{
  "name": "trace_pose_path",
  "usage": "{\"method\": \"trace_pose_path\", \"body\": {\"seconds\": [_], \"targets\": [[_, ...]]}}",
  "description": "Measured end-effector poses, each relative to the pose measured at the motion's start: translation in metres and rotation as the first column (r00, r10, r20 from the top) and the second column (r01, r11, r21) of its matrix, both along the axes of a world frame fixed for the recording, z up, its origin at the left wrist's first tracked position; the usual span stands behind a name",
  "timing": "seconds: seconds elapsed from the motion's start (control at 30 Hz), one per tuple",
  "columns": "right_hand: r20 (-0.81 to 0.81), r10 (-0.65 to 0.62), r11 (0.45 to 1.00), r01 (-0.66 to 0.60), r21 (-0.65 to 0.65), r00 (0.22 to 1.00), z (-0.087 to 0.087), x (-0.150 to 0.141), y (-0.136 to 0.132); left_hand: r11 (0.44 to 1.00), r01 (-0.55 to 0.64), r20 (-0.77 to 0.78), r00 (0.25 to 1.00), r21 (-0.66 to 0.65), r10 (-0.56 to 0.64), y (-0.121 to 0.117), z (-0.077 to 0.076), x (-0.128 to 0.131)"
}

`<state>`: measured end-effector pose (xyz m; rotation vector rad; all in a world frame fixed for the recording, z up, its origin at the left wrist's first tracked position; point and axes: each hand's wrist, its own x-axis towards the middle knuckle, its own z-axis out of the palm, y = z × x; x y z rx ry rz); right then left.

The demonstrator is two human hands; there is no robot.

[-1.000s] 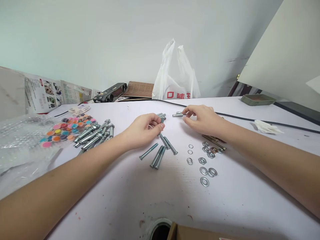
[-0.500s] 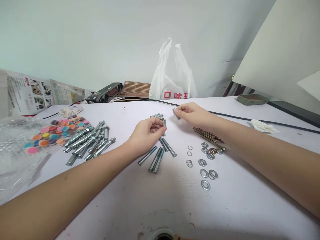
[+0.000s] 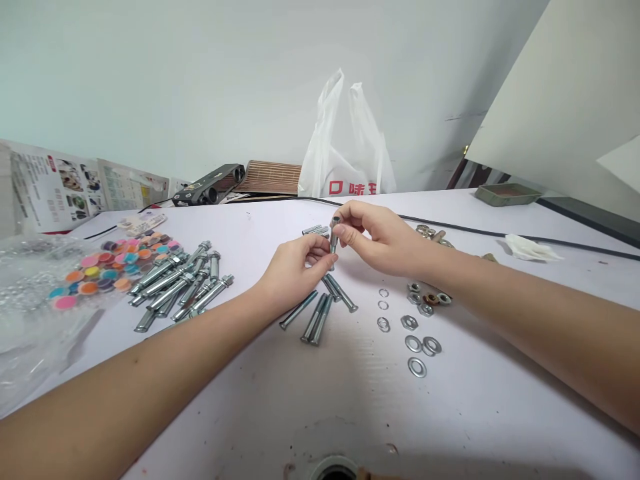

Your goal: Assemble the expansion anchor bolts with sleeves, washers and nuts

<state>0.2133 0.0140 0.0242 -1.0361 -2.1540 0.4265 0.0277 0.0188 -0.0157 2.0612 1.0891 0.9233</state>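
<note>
Between thumb and fingers, my left hand [image 3: 300, 265] pinches a silver bolt [image 3: 333, 261] held upright. My right hand [image 3: 373, 235] grips a short metal sleeve [image 3: 335, 227] at the bolt's upper end; how far the bolt reaches inside is hidden. Just below my left hand lie several loose bolts [image 3: 316, 320]. More metal sleeves [image 3: 314, 230] rest behind my left fingers. To the right, several hex nuts [image 3: 409, 323], flat washers [image 3: 417, 367] and thin spring washers [image 3: 383, 325] are spread on the white table [image 3: 260, 400].
A pile of assembled expansion bolts [image 3: 180, 283] lies at left, beside colourful discs [image 3: 100, 273] and clear plastic wrap [image 3: 35, 320]. At the back stand a white plastic bag [image 3: 345, 153] and a black cable [image 3: 470, 229]. A green tray [image 3: 507, 195] sits far right.
My right hand has picked up a sleeve from the back of the table and brought it left to the bolt in my left hand. The left hand keeps its pinch on the bolt.
</note>
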Motion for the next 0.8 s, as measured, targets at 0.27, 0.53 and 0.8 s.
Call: {"method": "trace_pose_path", "body": {"seconds": [0.27, 0.53, 0.8], "targets": [[0.311, -0.002, 0.993, 0.038, -0.109, 0.950, 0.016, 0.024, -0.020, 1.000, 0.025, -0.053, 0.998, 0.003, -0.025, 0.003, -0.003, -0.001], [0.485, 0.217, 0.855, 0.075, -0.514, 0.847, 0.011, 0.043, -0.025, 1.000, 0.001, -0.033, 0.999, -0.028, -0.002, 0.003, -0.005, -0.002], [0.466, 0.305, 0.837, 0.000, -0.547, 0.831, 0.017, 0.048, -0.025, 0.998, -0.015, 0.055, 0.998, -0.062, 0.018, 0.003, -0.008, -0.004]]}}
